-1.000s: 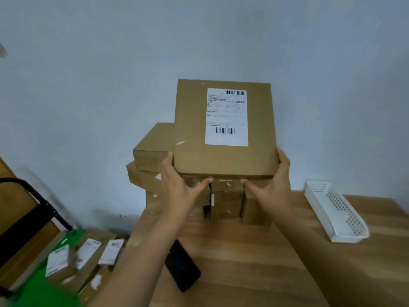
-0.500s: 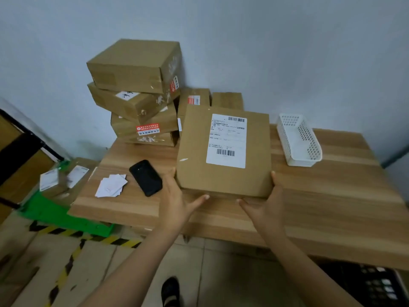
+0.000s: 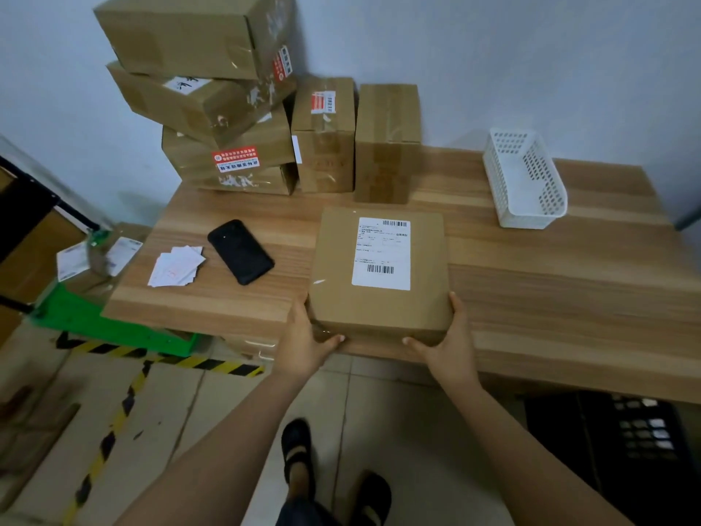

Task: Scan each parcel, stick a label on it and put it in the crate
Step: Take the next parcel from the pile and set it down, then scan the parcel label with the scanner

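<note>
Here the parcel (image 3: 335,267) lies flat at the near edge of the table (image 3: 550,298), left of the middle. It is a shallow, squarish box of plain brown cardboard, with a white shipping label (image 3: 381,254) bearing two barcodes on the right half of its top. The left hand (image 3: 303,343) grasps its near left corner and the right hand (image 3: 449,343) its near right corner, thumbs pressed on the front face.
</note>
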